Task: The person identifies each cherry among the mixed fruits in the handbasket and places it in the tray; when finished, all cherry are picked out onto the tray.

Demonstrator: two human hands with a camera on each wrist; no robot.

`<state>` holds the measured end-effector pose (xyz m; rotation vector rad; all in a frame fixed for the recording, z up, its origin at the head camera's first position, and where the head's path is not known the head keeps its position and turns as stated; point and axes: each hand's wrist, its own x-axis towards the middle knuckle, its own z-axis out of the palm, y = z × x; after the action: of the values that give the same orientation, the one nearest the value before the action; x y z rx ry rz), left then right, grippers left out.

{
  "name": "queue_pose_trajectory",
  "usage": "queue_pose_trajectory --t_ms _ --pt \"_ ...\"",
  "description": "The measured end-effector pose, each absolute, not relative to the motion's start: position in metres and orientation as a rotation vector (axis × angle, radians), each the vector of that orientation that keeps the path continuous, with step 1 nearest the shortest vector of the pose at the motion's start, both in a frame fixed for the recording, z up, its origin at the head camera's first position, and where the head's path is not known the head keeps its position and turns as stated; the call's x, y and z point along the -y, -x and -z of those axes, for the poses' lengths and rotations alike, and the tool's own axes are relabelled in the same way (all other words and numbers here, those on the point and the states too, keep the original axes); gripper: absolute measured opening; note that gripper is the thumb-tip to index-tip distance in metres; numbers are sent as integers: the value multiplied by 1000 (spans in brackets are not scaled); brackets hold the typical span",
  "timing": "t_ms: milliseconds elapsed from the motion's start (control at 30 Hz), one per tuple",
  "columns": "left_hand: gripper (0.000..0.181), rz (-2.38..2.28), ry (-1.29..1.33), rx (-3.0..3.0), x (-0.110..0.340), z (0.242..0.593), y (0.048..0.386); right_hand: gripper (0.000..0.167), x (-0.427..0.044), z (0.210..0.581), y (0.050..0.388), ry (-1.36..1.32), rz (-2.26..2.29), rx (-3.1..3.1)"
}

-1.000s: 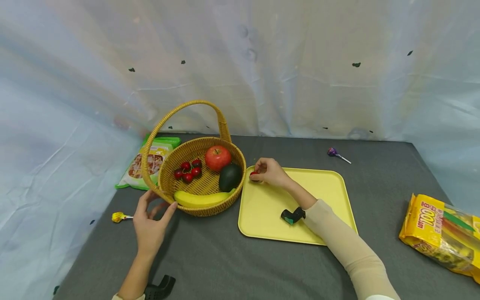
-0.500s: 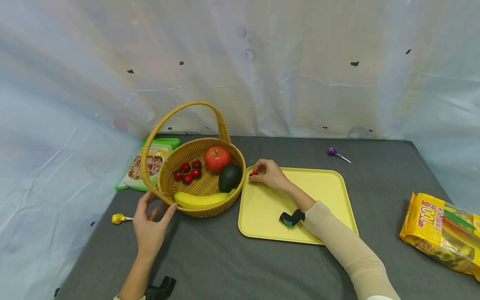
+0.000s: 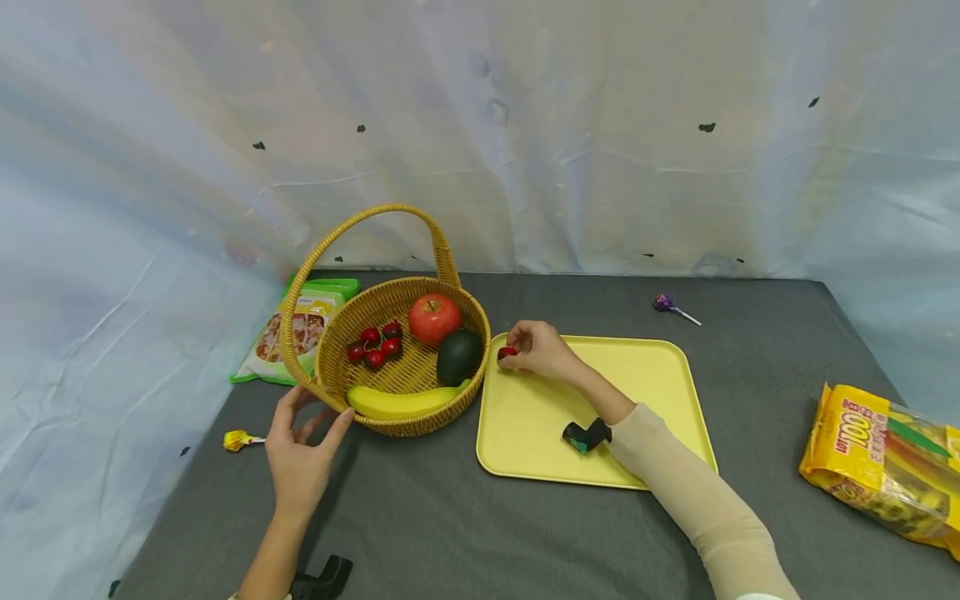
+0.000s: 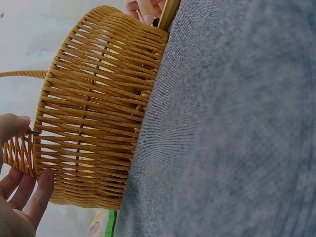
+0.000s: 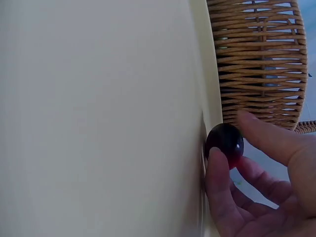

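Note:
My left hand (image 3: 302, 454) grips the wicker basket (image 3: 408, 427) at its near left rim, where the handle joins; the left wrist view shows thumb and fingers (image 4: 42, 197) on either side of the weave. Inside the basket lie a red apple (image 3: 435, 319), a dark green avocado (image 3: 460, 357), a banana (image 3: 401, 404) and several cherries (image 3: 374, 359). Over the far left corner of the yellow tray (image 3: 585, 408), my right hand (image 3: 546, 352) pinches a dark red cherry (image 3: 507, 353). In the right wrist view this cherry (image 5: 226, 143) is between thumb and fingers, beside the tray's edge.
A green and white snack bag (image 3: 288, 337) lies behind the basket's left side. A yellow lollipop (image 3: 236, 440) is at the left, a purple lollipop (image 3: 664, 303) at the back right. A large yellow packet (image 3: 873, 467) lies at the right edge.
The cherry in my right hand shows more clearly as the fingers have shifted slightly around it. My left hand has kept its hold on the basket.

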<state>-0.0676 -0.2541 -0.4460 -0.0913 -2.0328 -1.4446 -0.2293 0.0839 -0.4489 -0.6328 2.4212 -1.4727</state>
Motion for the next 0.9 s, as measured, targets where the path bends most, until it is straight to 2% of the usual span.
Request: queue_pose_trajectory --t_ms 133,567,767,900 --pt "65 1442 103 2033 254 446 68 31 -85 448 229 690 1418 -2442" --pt "66 1430 94 2044 254 446 68 30 -82 449 237 688 1384 -2474" --pt "66 1433 99 2041 254 446 69 28 -79 420 242 730 1418 -2558" --pt "66 1439 99 2036 254 446 68 22 -57 393 249 844 1548 -2545"
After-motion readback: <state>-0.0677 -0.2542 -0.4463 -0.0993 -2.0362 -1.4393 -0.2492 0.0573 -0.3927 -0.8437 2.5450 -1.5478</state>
